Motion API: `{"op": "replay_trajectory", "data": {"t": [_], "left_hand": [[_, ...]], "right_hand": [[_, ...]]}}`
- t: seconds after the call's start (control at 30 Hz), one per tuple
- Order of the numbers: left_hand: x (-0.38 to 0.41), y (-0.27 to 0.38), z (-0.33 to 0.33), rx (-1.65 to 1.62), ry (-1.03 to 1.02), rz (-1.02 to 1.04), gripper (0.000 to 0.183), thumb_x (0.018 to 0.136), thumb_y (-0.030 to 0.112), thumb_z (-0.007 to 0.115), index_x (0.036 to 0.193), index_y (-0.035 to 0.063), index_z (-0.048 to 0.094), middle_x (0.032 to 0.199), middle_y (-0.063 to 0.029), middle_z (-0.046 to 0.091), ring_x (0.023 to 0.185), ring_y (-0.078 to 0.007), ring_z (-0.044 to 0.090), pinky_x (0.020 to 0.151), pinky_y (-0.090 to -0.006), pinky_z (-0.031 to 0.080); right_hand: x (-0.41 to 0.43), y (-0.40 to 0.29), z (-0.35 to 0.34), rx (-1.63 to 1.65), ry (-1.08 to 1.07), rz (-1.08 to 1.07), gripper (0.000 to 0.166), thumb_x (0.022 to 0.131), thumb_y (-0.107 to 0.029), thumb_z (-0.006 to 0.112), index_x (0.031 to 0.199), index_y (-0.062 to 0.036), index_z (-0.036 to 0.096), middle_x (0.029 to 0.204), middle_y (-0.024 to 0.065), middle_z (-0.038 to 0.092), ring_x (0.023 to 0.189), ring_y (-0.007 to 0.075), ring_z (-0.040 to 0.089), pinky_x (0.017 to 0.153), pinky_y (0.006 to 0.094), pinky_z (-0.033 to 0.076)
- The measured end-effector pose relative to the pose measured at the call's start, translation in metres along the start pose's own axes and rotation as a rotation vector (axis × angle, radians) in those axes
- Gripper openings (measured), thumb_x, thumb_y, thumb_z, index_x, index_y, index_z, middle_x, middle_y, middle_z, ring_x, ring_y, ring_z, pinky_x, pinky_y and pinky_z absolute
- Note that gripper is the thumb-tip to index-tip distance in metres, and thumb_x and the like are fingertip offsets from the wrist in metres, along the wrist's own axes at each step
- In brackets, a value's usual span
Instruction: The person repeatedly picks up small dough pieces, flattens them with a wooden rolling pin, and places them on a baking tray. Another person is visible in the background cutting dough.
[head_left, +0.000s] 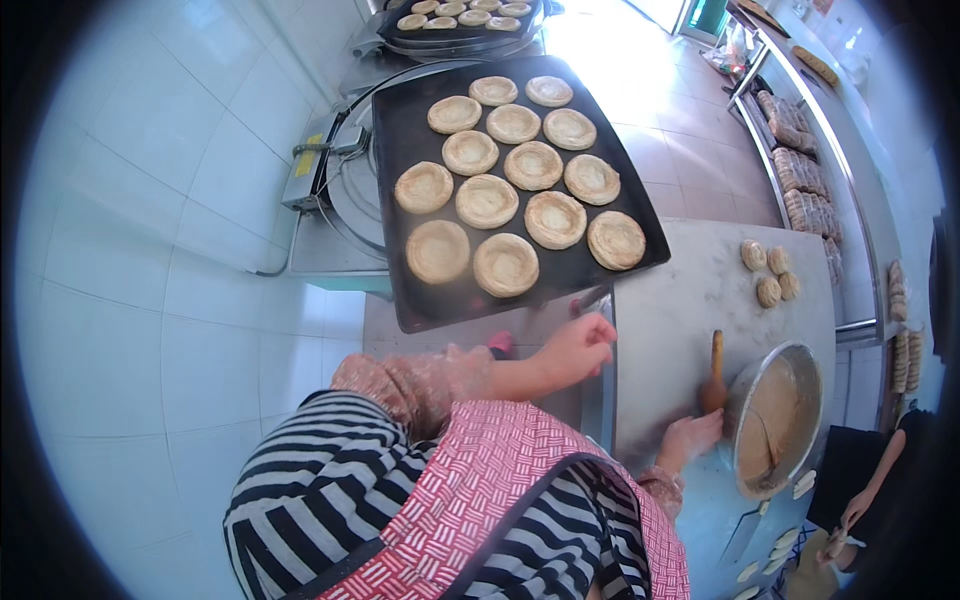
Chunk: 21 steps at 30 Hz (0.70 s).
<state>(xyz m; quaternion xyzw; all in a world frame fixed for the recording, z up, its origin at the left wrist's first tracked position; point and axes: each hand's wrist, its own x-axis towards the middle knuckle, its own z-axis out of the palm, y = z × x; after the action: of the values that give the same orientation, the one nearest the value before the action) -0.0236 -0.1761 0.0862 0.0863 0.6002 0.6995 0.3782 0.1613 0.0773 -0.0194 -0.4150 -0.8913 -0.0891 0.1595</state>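
Observation:
My left hand (576, 349) hangs in the air between the black baking tray and the steel table (660, 300), its fingers loosely bent and nothing visible in them. Just beyond it, the tray (442, 311) carries several round, dented dough breads (506, 265). On the right, my right hand (690, 438) is over the table with fingers stretched out. Its fingertips reach the bulbous head of a wooden pestle (714, 390); contact cannot be made out. Beside them stands a metal bowl (811, 367) of brown paste, with a thin utensil (769, 439) in it.
Several small dough balls (768, 292) lie at the table's far right. Round griddles with a control box (307, 165) stand along the tiled wall. A rack (855, 217) holds bagged breads. Another person's hands (844, 529) work at the lower right, near pale dough strips (780, 551).

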Motion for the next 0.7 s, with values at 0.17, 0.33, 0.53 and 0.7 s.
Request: {"op": "replay_trajectory", "data": {"t": [0.17, 0.33, 0.53, 0.7], "left_hand": [[0.046, 0.022, 0.061, 0.297, -0.105, -0.024, 0.016, 0.080, 0.006, 0.049, 0.096, 0.0053, 0.052, 0.076, -0.0037, 0.058, 0.058, -0.0089, 0.052, 0.049, -0.0226, 0.042], [0.160, 0.028, 0.086, 0.379, -0.061, 0.249, 0.012, 0.080, 0.004, 0.052, 0.091, 0.0003, 0.056, 0.077, -0.0039, 0.058, 0.070, -0.0099, 0.055, 0.061, -0.0237, 0.045], [0.345, 0.029, 0.175, 0.760, -0.083, 0.400, 0.025, 0.077, 0.021, 0.059, 0.094, 0.0031, 0.063, 0.084, -0.0127, 0.065, 0.080, -0.0237, 0.063, 0.072, -0.0341, 0.048], [0.448, 0.035, 0.249, 0.815, -0.154, 0.350, 0.027, 0.077, 0.024, 0.059, 0.094, 0.0032, 0.064, 0.090, -0.0152, 0.065, 0.083, -0.0261, 0.062, 0.075, -0.0358, 0.049]], "right_hand": [[-0.015, 0.025, 0.030, 0.345, -0.143, 0.169, 0.042, 0.078, -0.017, 0.054, 0.111, 0.0064, 0.045, 0.092, 0.0266, 0.058, 0.085, 0.0419, 0.057, 0.074, 0.0457, 0.046], [-0.038, 0.007, -0.035, 0.869, -0.008, 0.396, 0.043, 0.073, -0.017, 0.062, 0.113, -0.0056, 0.051, 0.084, 0.0233, 0.062, 0.080, 0.0426, 0.060, 0.067, 0.0449, 0.050], [-0.063, 0.017, -0.066, 0.822, -0.078, 0.678, 0.030, 0.074, -0.014, 0.060, 0.103, -0.0081, 0.061, 0.084, 0.0182, 0.063, 0.080, 0.0341, 0.063, 0.067, 0.0358, 0.050], [-0.066, 0.015, -0.056, 0.781, -0.107, 0.741, 0.026, 0.076, -0.014, 0.059, 0.101, -0.0087, 0.062, 0.080, 0.0148, 0.063, 0.077, 0.0279, 0.065, 0.067, 0.0332, 0.049]]}}
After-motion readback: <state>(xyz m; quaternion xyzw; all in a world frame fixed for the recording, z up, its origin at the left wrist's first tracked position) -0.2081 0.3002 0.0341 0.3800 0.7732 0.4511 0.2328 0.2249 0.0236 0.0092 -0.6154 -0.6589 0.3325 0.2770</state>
